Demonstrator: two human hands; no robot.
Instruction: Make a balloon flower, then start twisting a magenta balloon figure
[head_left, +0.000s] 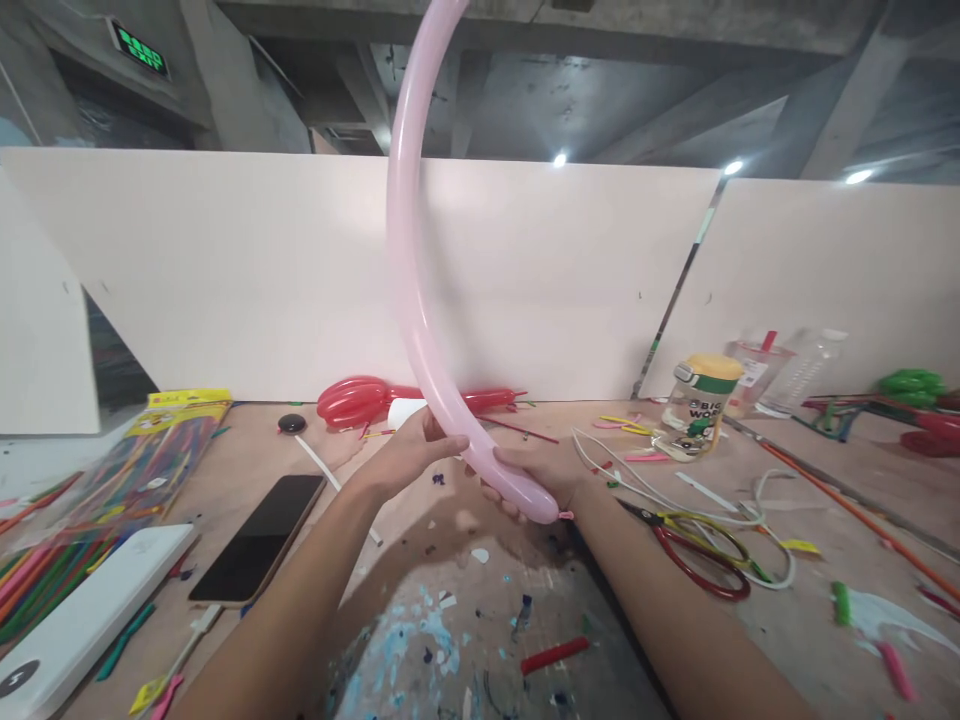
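The background sign [140, 48] reads "EXIT", a bottle [696, 412] "BIG", while left fingers [448, 445] and right fingers [519, 458] hold a pink balloon [409, 240].

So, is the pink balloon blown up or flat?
Blown up: the pink balloon is fat, round and shiny down to its end by the right hand. Its top is out of view.

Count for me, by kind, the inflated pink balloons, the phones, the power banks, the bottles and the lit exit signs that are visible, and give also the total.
Inflated pink balloon, held by left hand and right hand: 1
Phone: 1
White power bank: 1
Bottles, being the yellow-lidded bottle and the clear bottle: 2
Lit exit sign: 1
Total: 6
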